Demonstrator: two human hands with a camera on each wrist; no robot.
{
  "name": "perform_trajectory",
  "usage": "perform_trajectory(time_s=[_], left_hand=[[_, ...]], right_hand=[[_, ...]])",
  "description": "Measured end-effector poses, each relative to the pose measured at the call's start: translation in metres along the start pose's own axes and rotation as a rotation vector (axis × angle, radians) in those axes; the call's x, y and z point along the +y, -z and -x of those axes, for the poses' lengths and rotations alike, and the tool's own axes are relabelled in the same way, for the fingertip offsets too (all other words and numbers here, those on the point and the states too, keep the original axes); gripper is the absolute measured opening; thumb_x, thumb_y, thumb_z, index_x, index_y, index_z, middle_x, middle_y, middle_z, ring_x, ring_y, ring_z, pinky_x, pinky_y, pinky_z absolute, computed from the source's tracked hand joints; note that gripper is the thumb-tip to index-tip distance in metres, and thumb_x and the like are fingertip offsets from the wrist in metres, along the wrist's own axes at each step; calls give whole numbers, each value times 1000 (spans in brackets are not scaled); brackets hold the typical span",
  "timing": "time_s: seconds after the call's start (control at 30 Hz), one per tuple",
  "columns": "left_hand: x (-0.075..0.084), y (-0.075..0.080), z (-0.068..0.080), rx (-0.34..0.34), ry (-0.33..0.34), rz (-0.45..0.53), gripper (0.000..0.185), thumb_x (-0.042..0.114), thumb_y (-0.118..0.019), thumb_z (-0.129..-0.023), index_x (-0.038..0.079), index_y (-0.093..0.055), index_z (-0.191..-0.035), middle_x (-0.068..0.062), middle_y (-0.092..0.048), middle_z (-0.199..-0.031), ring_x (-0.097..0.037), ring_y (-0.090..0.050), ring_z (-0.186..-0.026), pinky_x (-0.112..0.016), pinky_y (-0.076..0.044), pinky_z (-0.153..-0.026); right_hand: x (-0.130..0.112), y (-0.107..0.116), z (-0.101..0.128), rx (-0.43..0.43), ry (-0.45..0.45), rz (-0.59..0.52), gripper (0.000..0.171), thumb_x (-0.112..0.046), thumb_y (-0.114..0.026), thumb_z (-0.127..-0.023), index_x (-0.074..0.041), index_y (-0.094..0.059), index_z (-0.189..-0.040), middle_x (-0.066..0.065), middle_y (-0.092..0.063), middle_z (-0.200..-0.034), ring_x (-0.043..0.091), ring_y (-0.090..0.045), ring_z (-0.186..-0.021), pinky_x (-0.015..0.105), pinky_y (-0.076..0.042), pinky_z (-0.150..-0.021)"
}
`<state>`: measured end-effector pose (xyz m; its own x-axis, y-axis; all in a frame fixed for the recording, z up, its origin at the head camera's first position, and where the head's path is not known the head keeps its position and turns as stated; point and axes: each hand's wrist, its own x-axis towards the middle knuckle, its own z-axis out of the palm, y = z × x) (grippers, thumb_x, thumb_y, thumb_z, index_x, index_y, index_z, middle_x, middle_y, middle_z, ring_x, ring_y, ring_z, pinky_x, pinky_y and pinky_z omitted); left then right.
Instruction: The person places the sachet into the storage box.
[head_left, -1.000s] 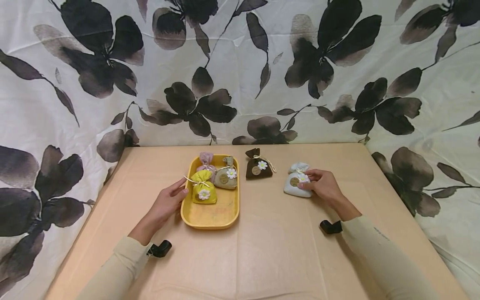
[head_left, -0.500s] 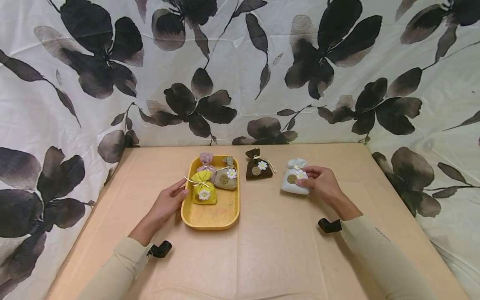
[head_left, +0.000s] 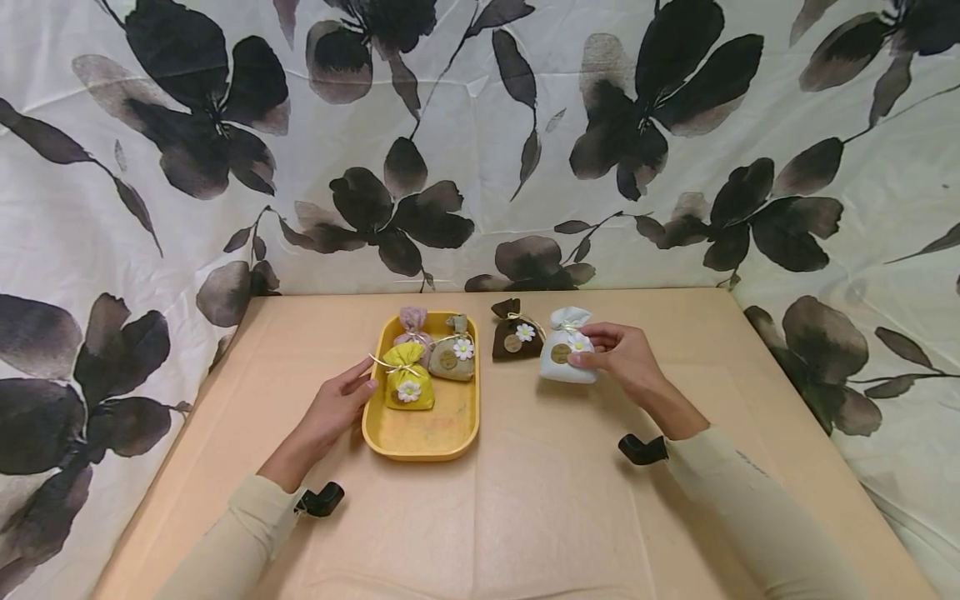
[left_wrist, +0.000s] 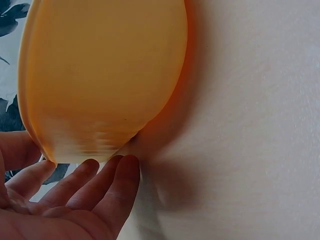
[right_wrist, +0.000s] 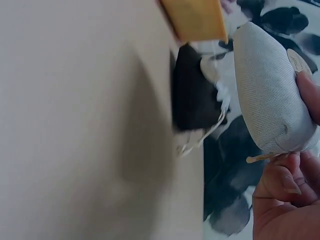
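Two bare hands are observed, a left hand (head_left: 335, 407) and a right hand (head_left: 624, 361). No rings, gloves or bands are seen on the fingers (left_wrist: 107, 187). Both arms are covered by long sleeves of pale cream cloth: left sleeve (head_left: 232, 542), right sleeve (head_left: 750, 517). Each cuff is closed snugly just behind the hand. A small black device is strapped at each wrist beside the cuff: left wrist device (head_left: 321, 499), right wrist device (head_left: 642, 449). Faint dark lettering is noted on the right sleeve; it cannot be read.
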<state>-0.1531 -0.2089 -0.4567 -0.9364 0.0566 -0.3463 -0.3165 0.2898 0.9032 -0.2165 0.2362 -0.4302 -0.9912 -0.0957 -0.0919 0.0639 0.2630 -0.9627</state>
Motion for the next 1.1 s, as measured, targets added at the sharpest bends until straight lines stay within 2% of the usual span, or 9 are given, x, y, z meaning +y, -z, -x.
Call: perform_trajectory(time_s=[0.33, 0.63, 1.1], left_hand=[[-1, 2, 0, -5, -12, 23, 61, 20, -49, -112, 21, -25, -167, -25, -34, -167, -41, -43, -151, -50, -45, -117], [-3, 3, 0, -3, -16, 23, 60, 20, -49, -112, 21, -25, -167, -25, -33, -167, -41, -43, -150, -50, -45, -117], [-3, 4, -3, -4, -22, 17, 60, 20, -50, -111, 21, -27, -167, -24, -33, -168, -41, -42, -152, -51, -44, -119]], right_hand=[[-24, -35, -3, -35, 50, -57, 55, 4, -87, -77, 12, -66, -126, -13, -70, -83, 5, -59, -78, 14, -54, -67], [-44, -78, -7, -62, 78, -52, 51, 2, -91, -74, 6, -71, -121, -5, -68, -88, 11, -56, -81, 14, -50, -66], [-50, -146, -8, -72, 122, -40, 46, -1, -95, -70, 1, -76, -111, 5, -71, -90, 13, -58, -81, 14, -49, -66]])
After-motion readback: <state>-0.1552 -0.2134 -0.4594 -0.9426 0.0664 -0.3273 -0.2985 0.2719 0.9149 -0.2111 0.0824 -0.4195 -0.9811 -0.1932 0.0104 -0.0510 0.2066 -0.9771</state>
